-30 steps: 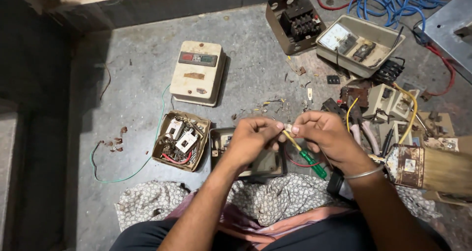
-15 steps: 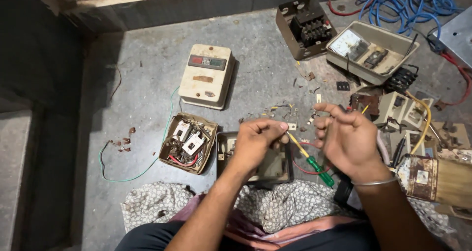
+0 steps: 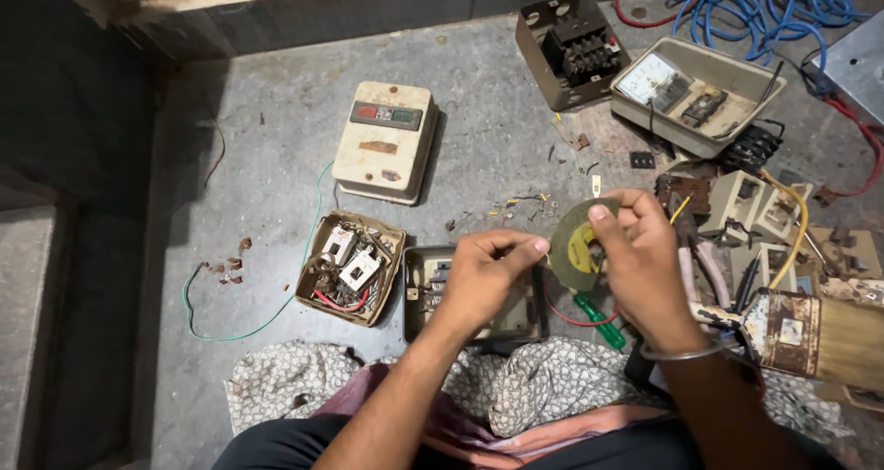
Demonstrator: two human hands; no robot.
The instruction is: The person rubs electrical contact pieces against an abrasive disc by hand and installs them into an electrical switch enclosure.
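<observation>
two hands (image 3: 562, 267) on green-yellow tape roll (image 3: 580, 243)

Red/green label strip (image 3: 386, 115) on cream box (image 3: 385, 157), ctr-left.

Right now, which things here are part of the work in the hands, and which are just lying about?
In hand:
- roll of tape, held by the right hand, left hand at its edge
- green-handled screwdriver and open switch box, just under the hands

Lying about:
- cream starter cover
- small box of parts
- meter tray
- blue cable
- brush
</observation>
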